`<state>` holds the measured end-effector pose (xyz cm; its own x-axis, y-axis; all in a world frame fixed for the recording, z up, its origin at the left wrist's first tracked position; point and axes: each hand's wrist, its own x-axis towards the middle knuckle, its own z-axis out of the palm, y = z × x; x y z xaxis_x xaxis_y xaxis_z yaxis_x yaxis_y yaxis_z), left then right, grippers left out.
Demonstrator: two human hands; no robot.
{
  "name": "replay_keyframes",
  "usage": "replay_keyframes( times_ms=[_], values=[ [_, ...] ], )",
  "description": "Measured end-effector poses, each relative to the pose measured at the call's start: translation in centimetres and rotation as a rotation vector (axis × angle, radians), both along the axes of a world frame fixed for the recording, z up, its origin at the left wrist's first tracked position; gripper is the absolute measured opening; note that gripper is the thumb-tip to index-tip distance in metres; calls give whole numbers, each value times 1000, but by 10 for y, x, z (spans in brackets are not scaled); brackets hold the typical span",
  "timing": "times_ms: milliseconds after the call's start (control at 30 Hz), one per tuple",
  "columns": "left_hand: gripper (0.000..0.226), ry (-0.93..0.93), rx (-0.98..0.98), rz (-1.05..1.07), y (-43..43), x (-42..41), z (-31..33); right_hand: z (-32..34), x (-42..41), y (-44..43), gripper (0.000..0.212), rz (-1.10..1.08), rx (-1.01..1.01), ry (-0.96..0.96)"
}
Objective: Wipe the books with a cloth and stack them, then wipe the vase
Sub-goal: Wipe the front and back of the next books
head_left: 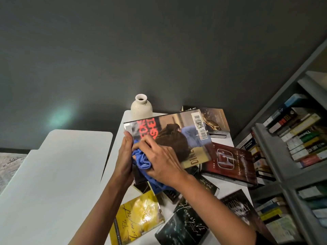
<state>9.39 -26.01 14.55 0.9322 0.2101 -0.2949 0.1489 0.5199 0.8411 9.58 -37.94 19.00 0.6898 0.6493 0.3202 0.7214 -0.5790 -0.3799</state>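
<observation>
The left hand (126,152) gripped the hardcover book (177,137); the right hand (163,162) clutched the blue cloth (141,160) (bunched), and flatter strokes would probably have wiped better.

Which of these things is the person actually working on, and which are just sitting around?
In the job: blue cloth, book being wiped, scattered books, cream vase.

Just there: grey bookshelf, shelved books, second white table.

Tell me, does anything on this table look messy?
Yes. Loose books, like the yellow book and the dark red book, lie scattered at odd angles, some overlapping, on the white table. The vase stands upright.
</observation>
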Motion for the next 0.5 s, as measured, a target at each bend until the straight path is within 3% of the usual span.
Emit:
replay_keyframes(
  times_ms=[167,333,500],
  values=[
    [72,-28,8,8,0,5,8,3,10,11,50,-46,20,-40],
    [73,-4,136,66,-5,0,12,8,24,23,46,-66,76,-82],
    [51,-108,247,79,-7,-1,17,18,45,35,32,-178,147,-91]
  ],
)
